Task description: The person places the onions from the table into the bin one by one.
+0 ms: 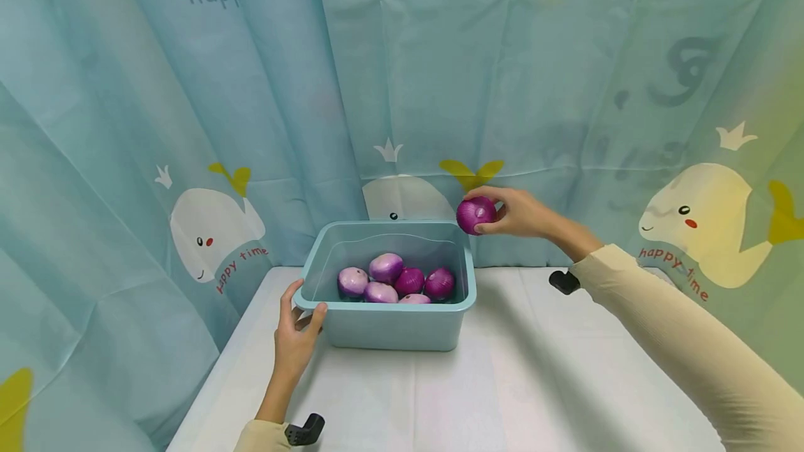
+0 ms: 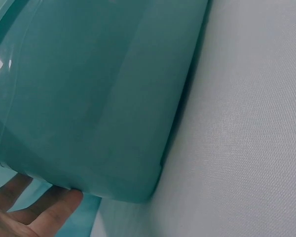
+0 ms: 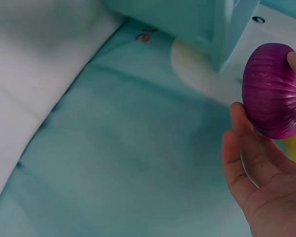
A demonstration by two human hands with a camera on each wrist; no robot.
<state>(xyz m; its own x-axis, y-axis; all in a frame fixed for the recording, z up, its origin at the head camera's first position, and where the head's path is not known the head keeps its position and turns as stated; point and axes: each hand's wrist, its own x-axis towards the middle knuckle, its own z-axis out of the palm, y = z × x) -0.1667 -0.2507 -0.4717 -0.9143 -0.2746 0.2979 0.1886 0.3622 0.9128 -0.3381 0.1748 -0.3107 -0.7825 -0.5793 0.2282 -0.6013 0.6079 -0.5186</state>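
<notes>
A light blue plastic bin [image 1: 389, 330] stands on the white table, with several purple onions [image 1: 386, 268] lying inside it. My left hand [image 1: 295, 344] grips the bin's near left corner, thumb at the front and fingers along the left side. The left wrist view shows the fingers [image 2: 61, 210] against the bin wall [image 2: 98, 98]. Up at the bin's far right corner, my right hand [image 1: 520, 213] holds a deep purple onion [image 1: 475, 215] just above the rim. Thumb and fingertips pinch that onion [image 3: 270, 94] in the right wrist view.
White cloth covers the table [image 1: 515, 382], which extends to the right and in front of the bin. Close behind the bin hangs a blue-green curtain [image 1: 414, 89] printed with whales. Each wrist bears a black device [image 1: 305, 430].
</notes>
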